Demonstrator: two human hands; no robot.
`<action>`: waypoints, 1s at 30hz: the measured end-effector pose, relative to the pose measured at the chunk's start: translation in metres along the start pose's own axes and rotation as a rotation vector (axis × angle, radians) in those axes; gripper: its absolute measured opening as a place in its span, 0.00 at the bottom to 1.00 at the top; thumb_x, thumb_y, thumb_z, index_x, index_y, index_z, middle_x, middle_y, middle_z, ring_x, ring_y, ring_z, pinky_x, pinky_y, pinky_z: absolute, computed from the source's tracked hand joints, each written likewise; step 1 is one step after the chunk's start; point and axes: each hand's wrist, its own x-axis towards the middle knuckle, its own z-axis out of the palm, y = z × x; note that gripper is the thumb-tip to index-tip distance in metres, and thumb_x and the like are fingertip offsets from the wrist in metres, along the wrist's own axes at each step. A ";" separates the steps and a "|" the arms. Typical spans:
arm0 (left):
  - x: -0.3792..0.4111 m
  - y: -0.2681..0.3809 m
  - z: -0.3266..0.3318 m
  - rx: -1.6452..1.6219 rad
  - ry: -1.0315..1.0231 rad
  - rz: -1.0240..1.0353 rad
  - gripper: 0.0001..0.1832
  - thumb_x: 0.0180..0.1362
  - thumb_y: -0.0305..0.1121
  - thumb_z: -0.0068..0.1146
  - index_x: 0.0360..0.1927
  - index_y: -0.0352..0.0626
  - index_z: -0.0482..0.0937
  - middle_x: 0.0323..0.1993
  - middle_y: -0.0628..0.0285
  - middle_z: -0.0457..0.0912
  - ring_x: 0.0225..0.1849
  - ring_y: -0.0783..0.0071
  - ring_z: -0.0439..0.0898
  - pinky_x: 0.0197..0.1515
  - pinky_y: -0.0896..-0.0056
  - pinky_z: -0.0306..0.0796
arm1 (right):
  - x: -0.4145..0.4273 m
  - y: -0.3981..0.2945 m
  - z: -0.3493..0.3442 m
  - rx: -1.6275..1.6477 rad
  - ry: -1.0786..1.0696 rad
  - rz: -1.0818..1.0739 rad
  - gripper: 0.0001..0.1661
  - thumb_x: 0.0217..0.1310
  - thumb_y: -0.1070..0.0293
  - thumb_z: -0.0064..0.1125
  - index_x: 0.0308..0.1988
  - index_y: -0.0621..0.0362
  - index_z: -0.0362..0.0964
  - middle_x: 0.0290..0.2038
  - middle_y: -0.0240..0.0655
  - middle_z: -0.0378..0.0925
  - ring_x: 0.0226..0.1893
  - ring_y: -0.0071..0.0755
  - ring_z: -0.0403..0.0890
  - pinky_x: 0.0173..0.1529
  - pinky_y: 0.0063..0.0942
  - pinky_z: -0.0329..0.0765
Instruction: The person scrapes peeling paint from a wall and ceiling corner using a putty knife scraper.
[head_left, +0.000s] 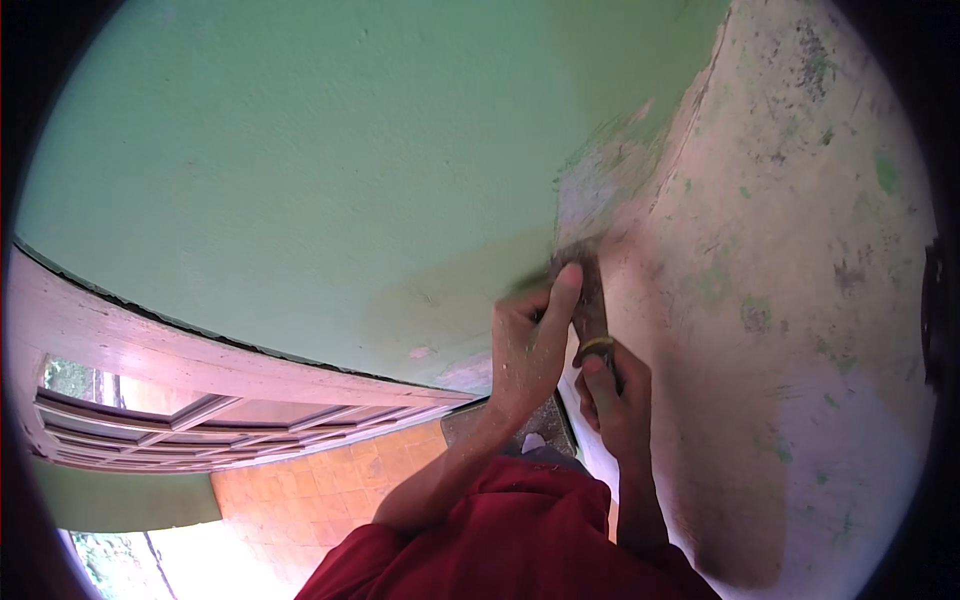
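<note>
A putty knife or paint scraper (592, 296) lies with its wide blade edge against the green painted wall (300, 172), beside a scraped patch (592, 184) of bare plaster. My right hand (619, 397) is closed around its handle, near a brass-coloured collar. Higher up, my left hand (534, 334) presses on the blade with the thumb on top; its other fingers are partly hidden behind the blade and hand. Small flecks hang around my left wrist.
To the right, a pale wall surface (750, 300) carries green paint remnants and dark stains. A pink wooden frame with glass panes (225, 409) stands at the lower left, above orange floor tiles (330, 480). A dark speckled surface (551, 420) lies below my hands.
</note>
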 end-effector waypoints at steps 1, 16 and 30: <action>-0.001 0.007 -0.001 0.002 -0.001 -0.010 0.31 0.70 0.50 0.52 0.17 0.35 0.80 0.13 0.72 0.70 0.18 0.87 0.62 0.20 0.74 0.54 | 0.000 -0.005 0.002 -0.003 0.018 -0.040 0.17 0.70 0.58 0.55 0.35 0.61 0.72 0.18 0.23 0.67 0.17 0.13 0.64 0.21 0.19 0.60; -0.001 0.013 -0.002 -0.002 0.024 -0.093 0.30 0.70 0.49 0.53 0.19 0.35 0.80 0.13 0.75 0.67 0.20 0.88 0.62 0.21 0.76 0.54 | -0.002 -0.010 0.015 0.032 -0.002 -0.017 0.14 0.70 0.61 0.53 0.36 0.62 0.72 0.18 0.24 0.68 0.18 0.14 0.66 0.22 0.20 0.62; -0.001 0.008 -0.003 -0.037 -0.021 -0.120 0.30 0.70 0.48 0.52 0.18 0.34 0.80 0.13 0.72 0.72 0.20 0.88 0.65 0.23 0.78 0.57 | -0.009 -0.011 -0.003 0.011 -0.033 0.067 0.18 0.71 0.55 0.54 0.36 0.61 0.71 0.19 0.23 0.66 0.17 0.12 0.63 0.20 0.18 0.59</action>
